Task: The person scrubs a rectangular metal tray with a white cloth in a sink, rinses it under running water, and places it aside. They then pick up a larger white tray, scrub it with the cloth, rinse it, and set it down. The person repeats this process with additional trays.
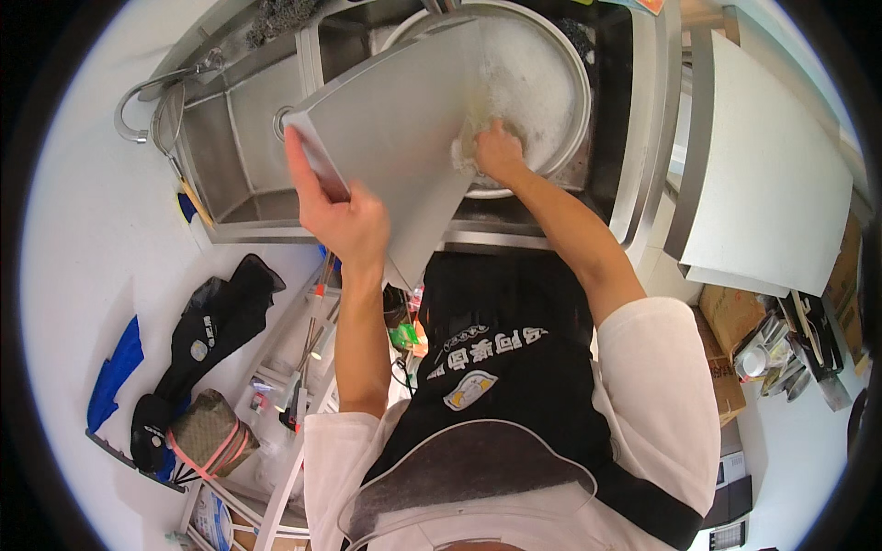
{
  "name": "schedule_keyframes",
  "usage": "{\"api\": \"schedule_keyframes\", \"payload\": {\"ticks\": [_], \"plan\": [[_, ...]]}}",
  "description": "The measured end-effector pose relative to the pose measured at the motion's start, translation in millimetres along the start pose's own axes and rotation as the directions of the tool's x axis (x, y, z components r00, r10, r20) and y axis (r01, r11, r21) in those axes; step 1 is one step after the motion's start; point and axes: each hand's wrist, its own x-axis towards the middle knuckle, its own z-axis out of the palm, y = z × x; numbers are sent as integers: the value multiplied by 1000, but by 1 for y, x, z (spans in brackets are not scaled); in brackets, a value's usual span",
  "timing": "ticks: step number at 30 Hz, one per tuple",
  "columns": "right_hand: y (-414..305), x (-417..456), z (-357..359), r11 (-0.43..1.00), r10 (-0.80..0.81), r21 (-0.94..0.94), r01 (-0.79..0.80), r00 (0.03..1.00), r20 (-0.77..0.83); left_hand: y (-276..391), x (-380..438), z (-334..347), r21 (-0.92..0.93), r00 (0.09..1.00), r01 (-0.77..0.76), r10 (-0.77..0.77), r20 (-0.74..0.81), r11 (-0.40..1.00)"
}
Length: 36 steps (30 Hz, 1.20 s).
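Observation:
My left hand (344,220) grips the folded near-left edge of a large metal panel (393,124), its index finger stretched along the corner. The panel slants over the double-bowl sink and partly covers a round metal basin (584,103). White suds (534,82) fill the basin. At the panel's right side, my right hand (499,151) is closed around a foamy, yellowish scrubber (468,138). Motion blur and suds hide the scrubber's exact kind and most of my fingers.
A curved faucet (131,113) and a wire strainer (169,127) are by the left bowl (265,124). White-topped metal panels (765,165) stand at right above cardboard boxes (723,372). Black aprons or cloths (213,324) hang on the left wall beside a rack (279,475).

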Motion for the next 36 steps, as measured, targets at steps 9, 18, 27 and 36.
{"api": "schedule_keyframes", "payload": {"ticks": [9, 18, 27, 36], "plan": [[15, 9, -16, 990, -117, -67, 127, 983, 142, 4, -14, -9, 24, 996, -41, 39, 78, 999], [40, 7, -103, 926, -113, -316, 205, 952, 285, 3, -1, -67, 70, 926, -328, 336, -172, 942], [71, 20, -18, 991, -39, -130, 1, 956, -292, 26, 7, -76, 124, 893, -341, 362, -268, 932], [27, -11, -67, 379, 302, 925, 15, 943, -139, 26, -16, -59, 44, 934, -132, 139, -330, 990]]}}
